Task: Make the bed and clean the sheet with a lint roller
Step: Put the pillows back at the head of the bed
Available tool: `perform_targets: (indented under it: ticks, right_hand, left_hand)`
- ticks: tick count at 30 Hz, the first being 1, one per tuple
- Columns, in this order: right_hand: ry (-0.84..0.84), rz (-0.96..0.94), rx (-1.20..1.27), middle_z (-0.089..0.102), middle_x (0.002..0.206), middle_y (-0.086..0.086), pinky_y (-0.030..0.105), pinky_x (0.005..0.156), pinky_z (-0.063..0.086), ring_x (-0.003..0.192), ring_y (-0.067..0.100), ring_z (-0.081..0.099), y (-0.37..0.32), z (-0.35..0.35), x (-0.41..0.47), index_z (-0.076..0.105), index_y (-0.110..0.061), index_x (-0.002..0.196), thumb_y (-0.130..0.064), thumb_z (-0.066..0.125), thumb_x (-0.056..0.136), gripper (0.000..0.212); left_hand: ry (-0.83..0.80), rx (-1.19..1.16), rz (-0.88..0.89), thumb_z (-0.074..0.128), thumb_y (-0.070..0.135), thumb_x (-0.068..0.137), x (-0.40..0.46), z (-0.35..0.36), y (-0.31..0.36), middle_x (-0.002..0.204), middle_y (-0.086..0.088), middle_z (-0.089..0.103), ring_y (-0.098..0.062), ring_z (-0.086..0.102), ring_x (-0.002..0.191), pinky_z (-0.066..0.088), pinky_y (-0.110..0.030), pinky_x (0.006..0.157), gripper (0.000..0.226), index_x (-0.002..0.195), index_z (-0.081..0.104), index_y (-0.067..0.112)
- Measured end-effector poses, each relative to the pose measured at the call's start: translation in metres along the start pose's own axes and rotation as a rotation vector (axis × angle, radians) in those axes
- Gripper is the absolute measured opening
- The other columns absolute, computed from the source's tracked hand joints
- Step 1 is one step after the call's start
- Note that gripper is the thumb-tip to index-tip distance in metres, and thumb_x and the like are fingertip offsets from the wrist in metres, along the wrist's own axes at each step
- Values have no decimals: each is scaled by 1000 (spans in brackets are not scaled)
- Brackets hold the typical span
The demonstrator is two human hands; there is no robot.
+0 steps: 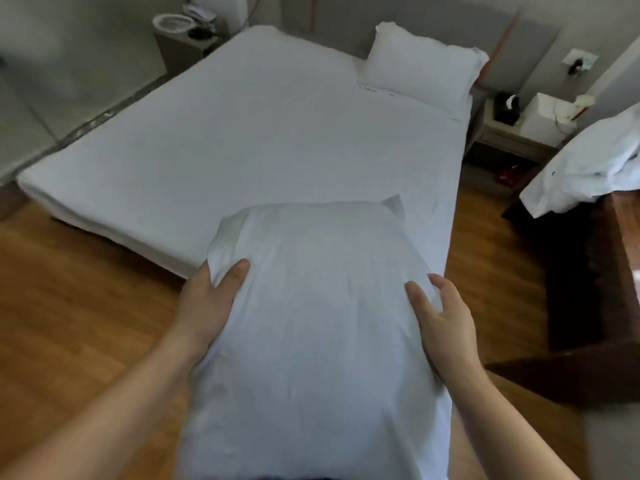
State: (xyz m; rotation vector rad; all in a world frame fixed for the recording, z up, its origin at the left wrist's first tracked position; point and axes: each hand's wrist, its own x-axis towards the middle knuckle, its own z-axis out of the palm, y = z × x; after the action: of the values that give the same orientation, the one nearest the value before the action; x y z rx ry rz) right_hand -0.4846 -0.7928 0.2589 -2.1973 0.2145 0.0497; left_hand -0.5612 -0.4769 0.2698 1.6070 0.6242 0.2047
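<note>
I hold a white pillow [311,323] in front of me, above the near corner of the bed. My left hand [207,299] grips its left edge with the thumb on top. My right hand [446,317] clasps its right edge. The bed [242,140] carries a smooth white sheet. A second white pillow [422,64] lies at the head of the bed on the right side, against the grey headboard. No lint roller is visible.
Wooden floor [69,306] surrounds the bed's foot. A nightstand [519,126] with a white box stands right of the bed; another nightstand [183,39] with a phone is far left. Crumpled white linen [588,168] lies on a dark wooden bench [595,306] at right.
</note>
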Motion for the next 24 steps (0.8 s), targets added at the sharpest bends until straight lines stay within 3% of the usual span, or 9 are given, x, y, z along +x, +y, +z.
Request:
perform_targets:
  ticks: [4, 8, 11, 13, 16, 19, 22, 24]
  right_hand:
    - [-86, -66, -12, 48, 91, -44, 16, 71, 37, 84, -12, 52, -69, 75, 2, 43, -56, 115, -79, 49, 76, 45]
    - [-171, -110, 3, 54, 92, -47, 12, 71, 37, 87, -19, 53, -130, 155, 14, 46, -52, 112, -75, 50, 76, 43]
    - [-226, -132, 34, 62, 111, -29, 22, 83, 45, 101, -3, 59, -162, 211, 28, 52, -44, 121, -76, 51, 75, 56]
    - [-276, -157, 65, 61, 115, -26, 25, 86, 44, 104, 1, 58, -183, 260, 44, 52, -43, 128, -76, 51, 76, 62]
    - [-354, -182, 80, 60, 111, -31, 16, 82, 40, 101, -7, 56, -229, 343, 73, 53, -42, 129, -75, 52, 80, 59]
    - [-414, -188, 62, 58, 96, -43, 6, 74, 35, 90, -25, 53, -295, 420, 105, 53, -51, 114, -73, 54, 81, 40]
    - [-475, -222, 47, 52, 92, -55, 8, 71, 36, 87, -31, 49, -356, 486, 128, 52, -55, 102, -69, 54, 83, 23]
    - [-506, -240, 52, 53, 94, -54, 8, 71, 37, 88, -29, 51, -390, 524, 134, 54, -52, 109, -69, 55, 84, 30]
  left_hand:
    - [78, -32, -6, 62, 38, 95, 29, -80, 2, 94, 35, 68, 18, 62, 87, 45, -10, 70, 6, 98, 65, 43]
    - [190, -45, -23, 61, 43, 94, 73, -154, -2, 106, 27, 69, 12, 63, 96, 48, -19, 82, 25, 118, 63, 38]
    - [264, -14, -29, 61, 45, 93, 109, -198, -3, 100, 35, 66, 20, 59, 92, 44, -16, 80, 26, 119, 60, 41]
    - [307, 13, -41, 61, 47, 93, 141, -231, -8, 94, 42, 63, 25, 56, 87, 42, -14, 78, 26, 119, 58, 43]
    - [369, 47, -82, 59, 52, 92, 201, -284, -7, 99, 37, 64, 14, 60, 94, 43, -21, 85, 35, 125, 56, 43]
    - [450, 93, -138, 56, 56, 91, 266, -344, 8, 107, 28, 59, -7, 57, 106, 43, -32, 92, 52, 138, 51, 36]
    - [504, 128, -185, 52, 65, 89, 318, -398, 16, 100, 31, 54, -7, 57, 96, 46, -32, 80, 56, 138, 47, 39]
    - [551, 148, -239, 49, 70, 85, 342, -431, 18, 98, 31, 52, -5, 55, 87, 46, -29, 72, 62, 138, 45, 39]
